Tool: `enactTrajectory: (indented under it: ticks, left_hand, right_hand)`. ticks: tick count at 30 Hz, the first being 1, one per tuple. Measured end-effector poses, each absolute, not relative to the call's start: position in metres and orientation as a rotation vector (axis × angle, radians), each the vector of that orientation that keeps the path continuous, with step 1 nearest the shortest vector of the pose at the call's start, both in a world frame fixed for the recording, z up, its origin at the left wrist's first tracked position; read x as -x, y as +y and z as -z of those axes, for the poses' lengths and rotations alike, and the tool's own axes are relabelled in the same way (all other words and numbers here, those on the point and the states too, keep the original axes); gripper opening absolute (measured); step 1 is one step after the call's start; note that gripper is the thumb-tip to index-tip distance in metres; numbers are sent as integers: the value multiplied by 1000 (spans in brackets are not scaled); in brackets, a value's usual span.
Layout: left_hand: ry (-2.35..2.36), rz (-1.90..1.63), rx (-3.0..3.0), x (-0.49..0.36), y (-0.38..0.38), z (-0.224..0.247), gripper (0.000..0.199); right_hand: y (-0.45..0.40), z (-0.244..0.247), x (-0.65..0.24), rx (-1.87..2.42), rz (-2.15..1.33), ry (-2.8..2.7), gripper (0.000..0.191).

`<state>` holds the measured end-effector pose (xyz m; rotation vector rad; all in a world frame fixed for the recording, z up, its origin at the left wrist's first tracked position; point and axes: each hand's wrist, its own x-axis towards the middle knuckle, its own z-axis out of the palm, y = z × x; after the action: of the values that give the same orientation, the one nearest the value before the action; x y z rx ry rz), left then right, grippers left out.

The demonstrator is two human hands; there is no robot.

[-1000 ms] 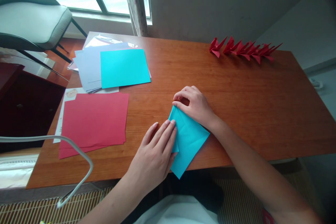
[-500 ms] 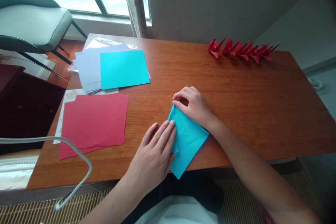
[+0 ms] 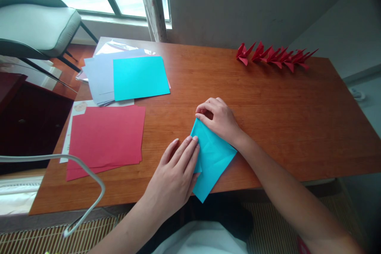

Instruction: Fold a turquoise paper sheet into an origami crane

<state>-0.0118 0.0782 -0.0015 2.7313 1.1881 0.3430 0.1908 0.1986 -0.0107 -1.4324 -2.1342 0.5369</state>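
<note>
Blue folded paper point(image 3: 217, 152) at the near edge of the table point(image 3: 282, 127)

Far left on my feed I have a pale chair point(image 3: 38, 27), with a white cable point(image 3: 100, 190) bending in below it. Next come loose red sheets point(image 3: 110, 139) lying over a white sheet point(image 3: 69, 133); that one bears a small round print and faint marks too small for me to read. Behind them, a flat blue sheet point(image 3: 141, 78) rests on pale sheets point(image 3: 99, 77).

My left hand point(image 3: 175, 174) lies palm down on the folded paper's left side, three fingers close together, the little finger slightly apart. The paper's bottom corner pokes past the table edge. My right hand point(image 3: 222, 119) curls at its top corner, thumb and forefinger tips nearly meeting; I can't tell whether they clamp it.

Far right, red folded birds point(image 3: 279, 57) stand in a row.
</note>
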Motion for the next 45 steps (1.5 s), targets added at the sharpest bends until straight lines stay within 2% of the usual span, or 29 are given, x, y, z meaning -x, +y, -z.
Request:
enactTrajectory:
  ticks: [9, 16, 34, 38, 45]
  left_hand:
    - [1186, -362, -2726, 12, 79, 1, 53]
    - [1189, -366, -2725, 11, 79, 2, 53]
    - [1242, -343, -2764, 10, 77, 3, 53]
    - [1236, -355, -2768, 10, 77, 2, 53]
    - [1233, -325, -2755, 10, 76, 1, 53]
  right_hand:
    - [193, 4, -190, 1457, -538, -2180, 11]
    - [184, 0, -189, 1516, -478, -2266, 38]
    - [182, -15, -178, 1600, -383, -2394, 52]
    - [182, -14, -178, 1603, -399, -2379, 48]
    - [190, -9, -184, 1576, -496, -2335, 25]
